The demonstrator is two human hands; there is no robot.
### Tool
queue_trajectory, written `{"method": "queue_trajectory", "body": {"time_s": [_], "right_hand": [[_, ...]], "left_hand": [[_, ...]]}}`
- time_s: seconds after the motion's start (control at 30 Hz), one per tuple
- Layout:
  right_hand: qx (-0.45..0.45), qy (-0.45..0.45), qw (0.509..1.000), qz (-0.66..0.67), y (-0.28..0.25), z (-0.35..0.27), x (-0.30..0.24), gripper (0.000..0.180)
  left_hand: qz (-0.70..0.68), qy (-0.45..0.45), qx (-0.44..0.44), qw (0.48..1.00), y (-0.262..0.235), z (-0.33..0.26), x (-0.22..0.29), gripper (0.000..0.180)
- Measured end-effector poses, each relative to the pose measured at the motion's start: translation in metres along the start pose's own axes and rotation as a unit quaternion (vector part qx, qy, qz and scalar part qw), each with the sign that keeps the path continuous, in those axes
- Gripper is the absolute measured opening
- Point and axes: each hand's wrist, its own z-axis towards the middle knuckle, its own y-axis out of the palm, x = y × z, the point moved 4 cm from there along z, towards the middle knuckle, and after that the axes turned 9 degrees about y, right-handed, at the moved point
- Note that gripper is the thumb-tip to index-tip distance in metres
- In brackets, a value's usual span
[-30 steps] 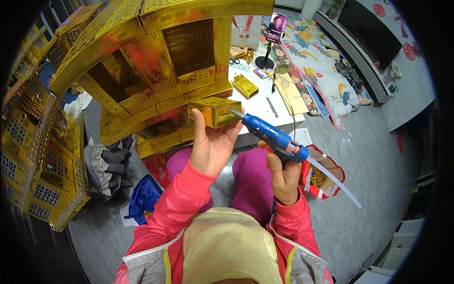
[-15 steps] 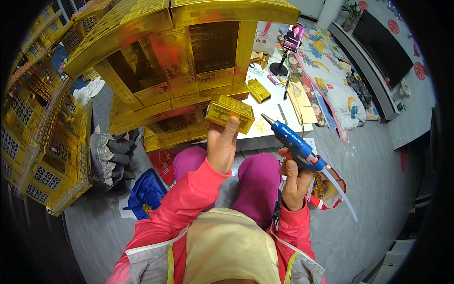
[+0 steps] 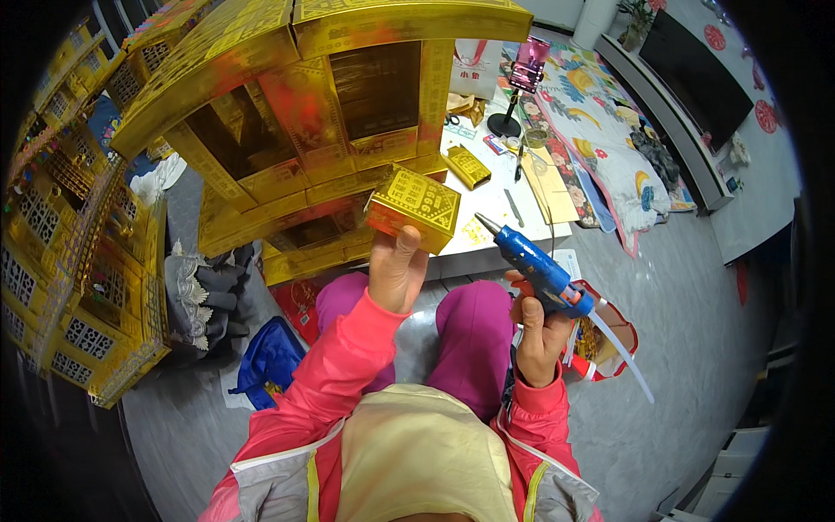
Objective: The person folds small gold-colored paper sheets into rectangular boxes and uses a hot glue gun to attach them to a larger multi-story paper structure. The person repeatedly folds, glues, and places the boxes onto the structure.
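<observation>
A model house (image 3: 317,130) stands before the person, toward the left, with the bare part of the table (image 3: 483,198) to its right. In front of the house, the left hand (image 3: 398,271) holds a box (image 3: 416,198); right of that, a glue gun (image 3: 537,265) is in the right hand (image 3: 539,335). On the table beyond lie another box (image 3: 470,167) and, to its right, a slim tool (image 3: 513,208); behind them stands a phone holder (image 3: 504,124). A second house (image 3: 91,291) is far left. On the floor (image 3: 678,348), a quilt (image 3: 578,122) lies right of the table.
</observation>
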Motion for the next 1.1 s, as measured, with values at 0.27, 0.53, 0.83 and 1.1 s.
{"method": "queue_trajectory", "body": {"time_s": [0.27,0.53,0.83,1.1], "right_hand": [[-0.039,0.036,0.999,-0.011,-0.001,-0.007,0.011,0.029],[-0.065,0.012,0.997,-0.036,0.013,-0.004,0.001,0.031],[-0.065,-0.019,0.996,-0.055,0.018,0.001,-0.007,0.026],[-0.057,-0.022,0.996,-0.058,0.019,0.002,-0.008,0.024]], "left_hand": [[-0.114,-0.069,0.033,0.991,-0.002,0.005,-0.001,0.069],[-0.175,-0.105,0.054,0.977,0.010,0.004,-0.004,0.072],[-0.157,-0.109,0.052,0.980,0.016,0.002,-0.002,0.073],[-0.159,-0.109,0.064,0.979,0.015,0.002,-0.003,0.067]]}}
